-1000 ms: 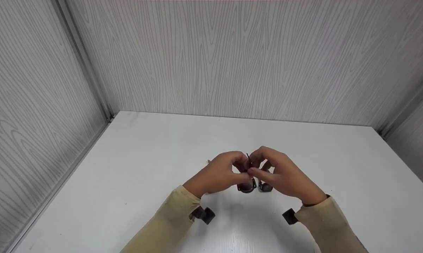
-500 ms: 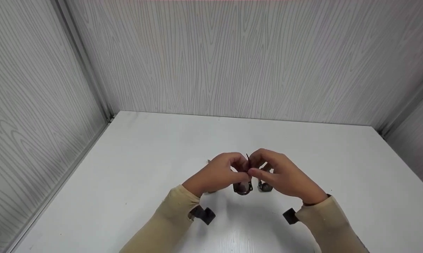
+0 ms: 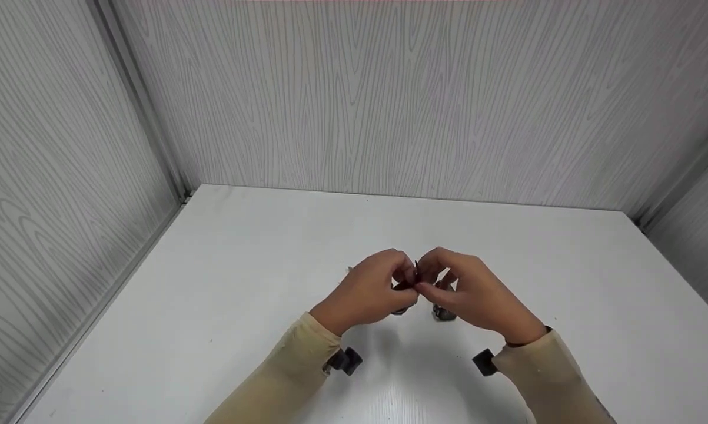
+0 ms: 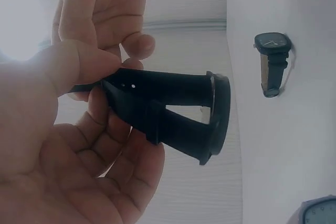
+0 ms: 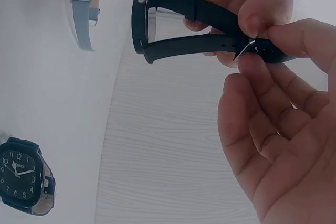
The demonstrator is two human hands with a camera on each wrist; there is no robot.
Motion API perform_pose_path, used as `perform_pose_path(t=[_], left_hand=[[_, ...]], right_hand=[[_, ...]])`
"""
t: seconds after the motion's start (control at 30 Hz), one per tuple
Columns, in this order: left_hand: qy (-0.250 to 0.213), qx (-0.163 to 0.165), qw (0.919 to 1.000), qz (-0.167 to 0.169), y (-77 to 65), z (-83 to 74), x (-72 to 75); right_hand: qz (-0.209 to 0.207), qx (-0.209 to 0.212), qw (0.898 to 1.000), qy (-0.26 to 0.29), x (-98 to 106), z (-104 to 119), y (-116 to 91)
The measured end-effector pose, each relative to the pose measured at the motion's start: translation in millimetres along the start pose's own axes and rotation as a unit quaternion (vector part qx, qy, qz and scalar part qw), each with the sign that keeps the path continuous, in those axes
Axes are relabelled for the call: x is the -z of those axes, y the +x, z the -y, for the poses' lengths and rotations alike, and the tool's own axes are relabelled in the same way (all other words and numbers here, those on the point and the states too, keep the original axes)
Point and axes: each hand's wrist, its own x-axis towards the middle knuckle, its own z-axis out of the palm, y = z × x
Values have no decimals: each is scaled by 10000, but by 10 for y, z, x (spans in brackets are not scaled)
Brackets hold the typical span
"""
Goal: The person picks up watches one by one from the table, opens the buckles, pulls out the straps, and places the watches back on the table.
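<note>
A wristwatch with a black strap (image 4: 181, 88) hangs between both hands, its strap bent into a loop. My left hand (image 3: 365, 291) pinches the strap near its fastening end. My right hand (image 3: 477, 288) grips the strap's end between thumb and fingers, close against the left fingertips. In the right wrist view a thin metal buckle (image 5: 244, 49) shows where the two strap ends meet, and the dark case (image 5: 139, 24) stands edge-on, away from the fingers. Most of this watch is hidden behind my left hand in the head view.
On the white table (image 3: 271, 235) lie two other watches. One is black with a numbered dial (image 5: 18, 174); the other has a pale strap (image 5: 81, 22). In the head view the black one (image 3: 445, 312) is just beneath my right hand. Wood-grain panels (image 3: 354, 94) surround the table.
The watch case, earlier hanging below my fingers, has swung up and partly behind my left hand. My left hand has turned slightly; my right hand keeps nearly the same place.
</note>
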Motion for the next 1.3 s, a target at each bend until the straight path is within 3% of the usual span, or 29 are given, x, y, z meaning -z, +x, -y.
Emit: perform_pose_path(t=[0.2,0.43,0.67,0.9,1.13,1.3], left_hand=[[35,144,9999,-77,12,16,-21],[351,103,9993,-28,16,43,-14],[337,146,9993,-26,19,35,-34],[742,-62,9969,-270,13,22,-34],[1206,-333,9921,-23,-2,28,-9],[933,-231,9949,300,10,32,9]], right_hand=[[-42,-86,10000,15,10,-16,1],[206,-179,9995,143,2,-30,25],[250,-397,9987,198,43,-47,9],[265,-619,9973,285,51,-38,12],[464,-585,9959,515,42,15,-3],[599,-452,9959,512,35,-4,-7]])
